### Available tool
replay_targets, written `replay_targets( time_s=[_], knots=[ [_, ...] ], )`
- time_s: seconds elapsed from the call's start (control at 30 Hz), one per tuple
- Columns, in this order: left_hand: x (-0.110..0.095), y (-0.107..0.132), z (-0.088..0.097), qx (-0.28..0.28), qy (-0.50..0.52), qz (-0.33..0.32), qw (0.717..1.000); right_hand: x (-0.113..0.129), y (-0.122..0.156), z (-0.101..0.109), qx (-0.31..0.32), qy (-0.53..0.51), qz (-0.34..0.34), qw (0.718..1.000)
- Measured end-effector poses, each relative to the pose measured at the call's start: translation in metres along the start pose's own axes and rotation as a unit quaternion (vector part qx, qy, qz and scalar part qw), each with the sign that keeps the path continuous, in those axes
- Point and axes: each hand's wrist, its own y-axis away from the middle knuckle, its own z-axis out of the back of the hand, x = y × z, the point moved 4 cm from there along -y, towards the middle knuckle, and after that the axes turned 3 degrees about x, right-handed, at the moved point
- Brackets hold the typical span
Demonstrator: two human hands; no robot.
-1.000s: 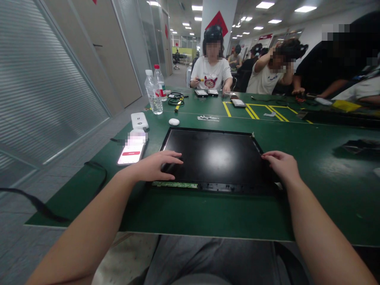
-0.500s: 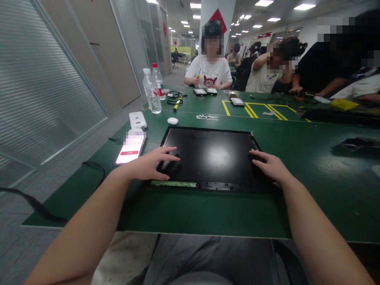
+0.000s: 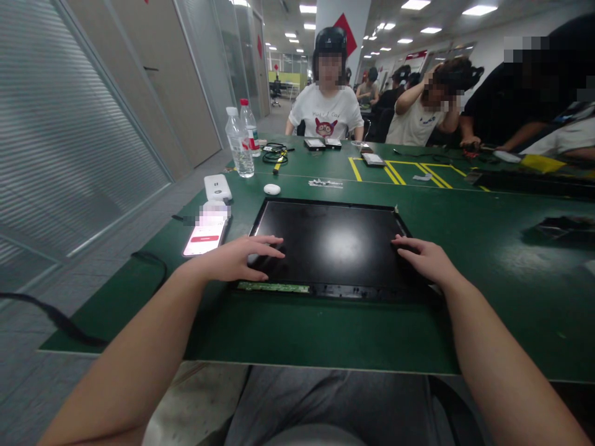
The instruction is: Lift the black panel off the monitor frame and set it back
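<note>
A black LCD display panel (image 3: 320,248) lies face up on the green table, with light glaring off its screen. Along its near edge a green circuit board strip (image 3: 273,288) is exposed. My left hand (image 3: 246,257) rests over the panel's left side, fingers spread and apart, holding nothing. At the right side my right hand (image 3: 424,257) is over the frame edge, its fingers stretched out toward the screen. Whether the fingertips press on the panel I cannot tell.
Left of the panel lie a lit phone (image 3: 205,238), a white power bank (image 3: 217,188) and a white earbud case (image 3: 272,189). Two water bottles (image 3: 240,145) stand behind. Hard drives (image 3: 372,159) lie farther back, before a seated co-worker (image 3: 328,111).
My hands stay over the panel, the left fingers slightly lower. The co-worker opposite has lowered their hands, and the yellow-handled tool they held up is out of sight.
</note>
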Motion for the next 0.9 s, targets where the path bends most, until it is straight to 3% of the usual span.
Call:
replay_targets(
  time_s=[0.37, 0.53, 0.73, 0.9],
  knots=[
    [0.001, 0.000, -0.001, 0.003, 0.011, -0.007, 1.000, -0.002, -0.001, 0.001, -0.009, 0.007, -0.010, 1.000],
    [0.001, -0.001, 0.001, -0.015, -0.007, 0.025, 1.000, -0.001, 0.000, 0.000, -0.008, -0.012, -0.003, 1.000],
    [0.019, -0.005, 0.003, -0.113, -0.039, 0.097, 0.988, -0.007, -0.003, 0.003, -0.035, -0.003, -0.012, 0.999],
    [0.046, -0.007, 0.004, -0.178, -0.121, 0.184, 0.959, -0.017, -0.007, 0.013, -0.115, 0.041, 0.014, 0.992]
  ],
)
